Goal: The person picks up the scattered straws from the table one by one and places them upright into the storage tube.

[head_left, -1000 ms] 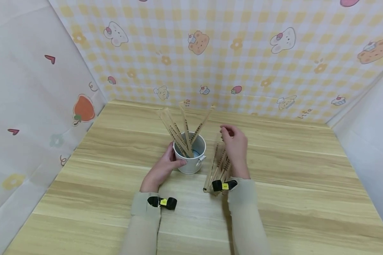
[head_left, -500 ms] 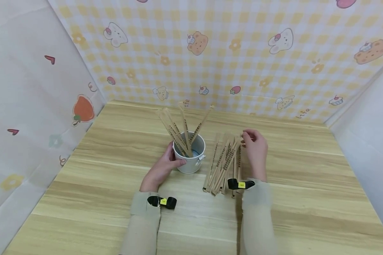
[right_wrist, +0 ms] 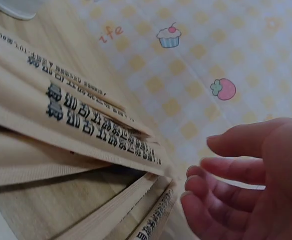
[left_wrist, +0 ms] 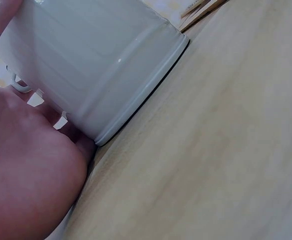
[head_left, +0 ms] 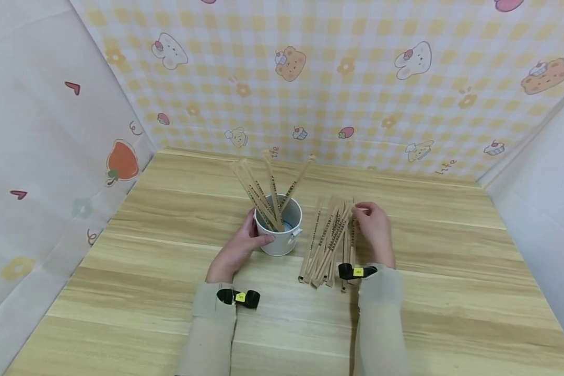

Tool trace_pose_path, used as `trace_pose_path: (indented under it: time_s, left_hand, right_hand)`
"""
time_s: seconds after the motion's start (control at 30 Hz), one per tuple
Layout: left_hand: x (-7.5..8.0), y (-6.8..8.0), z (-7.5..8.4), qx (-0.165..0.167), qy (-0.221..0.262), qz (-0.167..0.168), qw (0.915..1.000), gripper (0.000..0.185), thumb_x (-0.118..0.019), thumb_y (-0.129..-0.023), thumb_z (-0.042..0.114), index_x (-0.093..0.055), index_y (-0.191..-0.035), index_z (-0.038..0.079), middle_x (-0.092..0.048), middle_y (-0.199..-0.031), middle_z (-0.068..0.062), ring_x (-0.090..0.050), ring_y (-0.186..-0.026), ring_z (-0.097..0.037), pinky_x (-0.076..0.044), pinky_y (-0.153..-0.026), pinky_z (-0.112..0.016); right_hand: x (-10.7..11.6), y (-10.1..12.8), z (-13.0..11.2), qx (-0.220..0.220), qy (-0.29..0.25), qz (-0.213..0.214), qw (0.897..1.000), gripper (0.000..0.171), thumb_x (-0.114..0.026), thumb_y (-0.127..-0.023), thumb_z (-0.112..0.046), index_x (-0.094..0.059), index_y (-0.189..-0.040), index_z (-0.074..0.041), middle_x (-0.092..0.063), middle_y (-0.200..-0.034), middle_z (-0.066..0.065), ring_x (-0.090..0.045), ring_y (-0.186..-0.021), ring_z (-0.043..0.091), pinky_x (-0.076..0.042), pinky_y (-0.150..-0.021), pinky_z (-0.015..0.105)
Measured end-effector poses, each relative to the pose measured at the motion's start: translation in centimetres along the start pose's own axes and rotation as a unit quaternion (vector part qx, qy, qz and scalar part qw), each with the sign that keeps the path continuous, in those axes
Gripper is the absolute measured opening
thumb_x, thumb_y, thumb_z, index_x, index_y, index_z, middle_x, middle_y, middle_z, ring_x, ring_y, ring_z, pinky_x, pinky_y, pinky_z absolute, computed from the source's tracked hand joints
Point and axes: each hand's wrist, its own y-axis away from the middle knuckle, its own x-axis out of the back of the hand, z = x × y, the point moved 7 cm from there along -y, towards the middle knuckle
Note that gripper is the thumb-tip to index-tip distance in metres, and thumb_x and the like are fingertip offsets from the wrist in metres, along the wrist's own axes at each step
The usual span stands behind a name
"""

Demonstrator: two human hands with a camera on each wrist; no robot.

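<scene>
Near the middle of the wooden table point(head_left: 169, 219), the left hand point(head_left: 237, 249) wraps its fingers around the white cup point(head_left: 279, 233) holding wrapped chopsticks point(head_left: 270, 196). Just right, the right hand point(head_left: 375, 230), fingers loosely curled and slightly apart, touches the far end of the chopstick pile point(head_left: 330, 243).

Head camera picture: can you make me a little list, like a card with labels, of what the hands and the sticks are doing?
Left hand: holds the side of the white cup
Right hand: fingers loosely curled at the far end of the pile, gripping nothing
Sticks in cup: several paper-wrapped ones, standing and leaning apart
Pile on table: more wrapped sticks lying flat, right of the cup
Table: light wood
Walls: checked yellow paper with bears and bunnies
</scene>
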Motion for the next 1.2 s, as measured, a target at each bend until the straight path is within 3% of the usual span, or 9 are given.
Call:
trace_pose_path:
  time_s: [0.3, 0.63, 0.97, 1.2]
  left_hand:
    - [0.0, 0.0, 0.0, 0.003, -0.001, 0.003, 1.0, 0.091, -0.066, -0.078, 0.007, -0.005, -0.144, 0.022, -0.008, -0.148, -0.001, -0.008, -0.133, -0.013, -0.01, -0.107, -0.034]
    - [0.0, -0.1, 0.0, 0.0, -0.003, 0.001, 1.0, 0.09, -0.065, -0.078, 0.005, -0.006, -0.144, 0.022, -0.009, -0.148, -0.002, -0.009, -0.133, -0.013, -0.01, -0.107, -0.034]
    - [0.0, 0.0, -0.1, 0.005, -0.008, 0.0, 1.0, 0.09, -0.065, -0.078, 0.007, -0.004, -0.144, 0.023, -0.008, -0.148, -0.001, -0.008, -0.133, -0.012, -0.01, -0.107, -0.035]
    - [0.0, -0.1, -0.1, 0.001, -0.004, -0.003, 1.0, 0.089, -0.064, -0.079, 0.006, -0.005, -0.143, 0.023, -0.009, -0.148, -0.001, -0.009, -0.133, -0.012, -0.01, -0.107, -0.034]
  right_hand:
    - [-0.8, -0.4, 0.8, -0.008, 0.033, -0.027, 0.999, 0.039, -0.049, -0.089, -0.027, -0.049, -0.121, -0.004, -0.058, -0.093, 0.015, -0.059, -0.068, 0.022, -0.05, -0.058, 0.03]
    - [-1.8, -0.2, 0.5, -0.009, 0.086, -0.039, 0.995, 0.052, -0.059, -0.084, -0.03, -0.042, -0.128, -0.008, -0.057, -0.1, 0.013, -0.059, -0.072, 0.022, -0.048, -0.06, 0.031]
    - [-2.4, 0.3, -0.6, 0.016, 0.137, -0.033, 0.99, 0.055, -0.059, -0.083, -0.029, -0.042, -0.129, -0.005, -0.059, -0.103, 0.014, -0.056, -0.088, 0.027, -0.045, -0.073, 0.04]
    - [-2.8, 0.5, -1.1, 0.023, 0.158, -0.039, 0.986, 0.05, -0.058, -0.083, -0.024, -0.044, -0.127, -0.004, -0.059, -0.103, 0.015, -0.055, -0.086, 0.027, -0.045, -0.073, 0.04]
